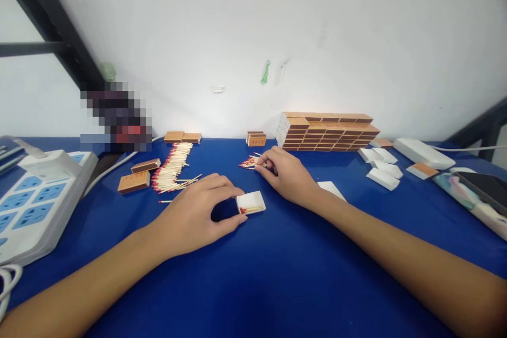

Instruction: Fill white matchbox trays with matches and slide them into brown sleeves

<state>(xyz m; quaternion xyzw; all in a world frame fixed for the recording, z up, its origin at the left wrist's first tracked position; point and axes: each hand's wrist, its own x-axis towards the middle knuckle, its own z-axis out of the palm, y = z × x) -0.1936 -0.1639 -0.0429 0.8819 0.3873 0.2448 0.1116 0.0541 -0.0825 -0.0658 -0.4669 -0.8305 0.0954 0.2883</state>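
Note:
Between the thumb and index finger of my left hand [202, 211] is a small white matchbox tray [251, 200] resting on the blue table. A few red-tipped matches [253, 210] lie along its near side. My right hand [279, 171] is farther forward, thumb and fingers pinched at the right end of a small pile of matches [249, 162]. How many matches those fingers grip is too small to tell. To the left, a long heap of matches [174, 166] spreads over the table.
Stacked matchboxes [328, 132] stand by the wall at right, with white trays [382, 175] beside them. Other boxes [133, 182] lie at left and back. A power strip [39, 200] is far left; a phone [485, 190] and a white device [423, 153] are far right.

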